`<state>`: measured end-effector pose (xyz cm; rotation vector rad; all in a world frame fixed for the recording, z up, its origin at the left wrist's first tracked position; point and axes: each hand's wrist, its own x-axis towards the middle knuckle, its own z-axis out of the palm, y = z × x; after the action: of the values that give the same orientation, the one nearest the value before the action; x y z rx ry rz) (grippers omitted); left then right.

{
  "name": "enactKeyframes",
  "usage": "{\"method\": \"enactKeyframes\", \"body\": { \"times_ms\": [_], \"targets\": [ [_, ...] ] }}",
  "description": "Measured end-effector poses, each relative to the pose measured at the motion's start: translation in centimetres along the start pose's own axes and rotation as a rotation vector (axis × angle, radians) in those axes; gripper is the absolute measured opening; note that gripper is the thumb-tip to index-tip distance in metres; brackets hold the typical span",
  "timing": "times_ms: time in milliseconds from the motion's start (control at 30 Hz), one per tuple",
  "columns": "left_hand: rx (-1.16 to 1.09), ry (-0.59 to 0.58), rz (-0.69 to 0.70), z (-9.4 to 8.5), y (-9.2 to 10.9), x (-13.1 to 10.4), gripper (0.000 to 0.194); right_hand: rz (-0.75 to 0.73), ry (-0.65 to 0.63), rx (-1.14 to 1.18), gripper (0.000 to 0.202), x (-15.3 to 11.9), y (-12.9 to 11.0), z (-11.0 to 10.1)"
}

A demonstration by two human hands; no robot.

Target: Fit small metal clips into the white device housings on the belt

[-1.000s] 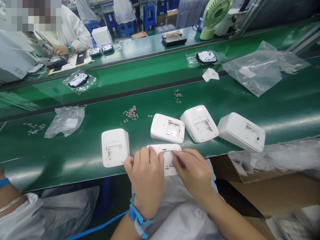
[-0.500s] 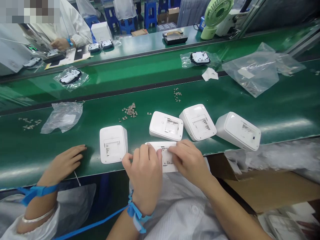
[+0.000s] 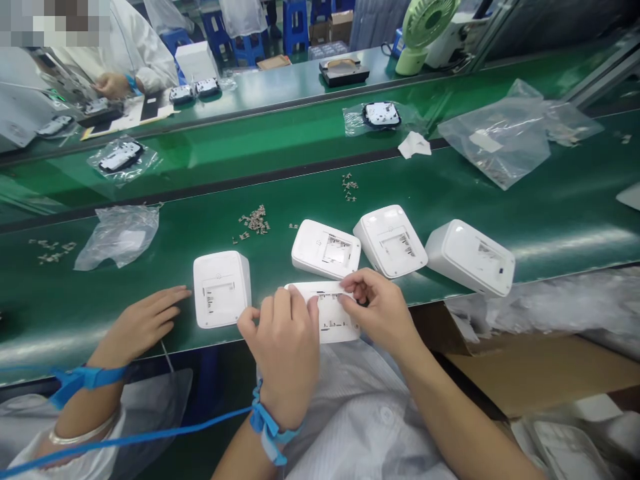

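In front of me at the belt's near edge is a white plastic housing (image 3: 327,337) with an open battery compartment and small metal contacts along its sides. My left hand (image 3: 285,347) is closed around the housing's left end, its thumb at the compartment. My right hand (image 3: 383,307) has curled fingers at the upper right edge and its thumb by the compartment; whether a small part sits between them is hidden. Just beyond stand similar white housings (image 3: 320,250), (image 3: 393,243), (image 3: 473,260), and another housing (image 3: 220,290) lies to the left.
Small metal contacts (image 3: 257,220) lie in piles on the green belt (image 3: 200,220). A co-worker's hand (image 3: 145,320) rests at the left. Plastic bags (image 3: 123,237), bagged black-and-white parts (image 3: 381,115) and a green fan (image 3: 425,30) are farther off. A cardboard box (image 3: 520,373) stands below right.
My right hand's fingers have drawn back from the compartment to the housing's upper right edge. The co-worker's hand has moved right, closer to the left housing.
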<state>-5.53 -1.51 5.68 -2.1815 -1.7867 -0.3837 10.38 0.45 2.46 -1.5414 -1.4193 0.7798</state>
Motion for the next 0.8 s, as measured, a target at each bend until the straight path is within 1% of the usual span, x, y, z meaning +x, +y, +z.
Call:
{"method": "enactKeyframes", "body": {
  "times_ms": [100, 233, 300, 367, 433, 467, 567, 633, 700, 800],
  "targets": [
    [0.014, -0.016, 0.009, -0.1, 0.0, 0.0, 0.022, 0.055, -0.017, 0.036, 0.012, 0.1, 0.1, 0.1],
    [0.028, -0.023, -0.006, 0.0, 0.1, 0.0, 0.022, 0.102, -0.087, 0.129, 0.007, 0.3, 0.4, -0.2],
    [0.031, -0.02, -0.009, 0.0, 0.2, 0.0, 0.021, 0.11, -0.107, 0.151, 0.009, 0.4, 0.6, -0.4],
    [0.033, -0.011, -0.012, 0.0, 0.2, 0.0, 0.021, 0.08, -0.11, 0.13, 0.008, 0.3, 0.7, -0.5],
    [0.031, -0.005, -0.012, 0.0, 0.2, 0.0, 0.021, -0.004, -0.083, 0.069, 0.007, 0.0, 0.8, -0.4],
    [0.029, -0.004, -0.01, 0.0, 0.2, 0.1, 0.021, -0.06, -0.049, 0.032, 0.009, -0.2, 0.8, -0.2],
    [0.023, -0.005, -0.006, 0.0, 0.1, 0.1, 0.021, -0.254, 0.11, -0.075, 0.014, -1.3, 0.9, 0.4],
    [0.021, -0.001, -0.002, 0.0, 0.1, 0.0, 0.022, -0.393, 0.186, -0.123, 0.018, -2.0, 1.0, 0.7],
    [0.017, 0.01, 0.006, 0.1, 0.1, 0.0, 0.022, -0.501, 0.205, -0.145, 0.025, -2.4, 1.2, 0.9],
    [0.012, 0.028, 0.016, 0.1, 0.1, -0.1, 0.023, -0.566, 0.21, -0.172, 0.031, -2.7, 1.5, 1.0]
  ]
}}
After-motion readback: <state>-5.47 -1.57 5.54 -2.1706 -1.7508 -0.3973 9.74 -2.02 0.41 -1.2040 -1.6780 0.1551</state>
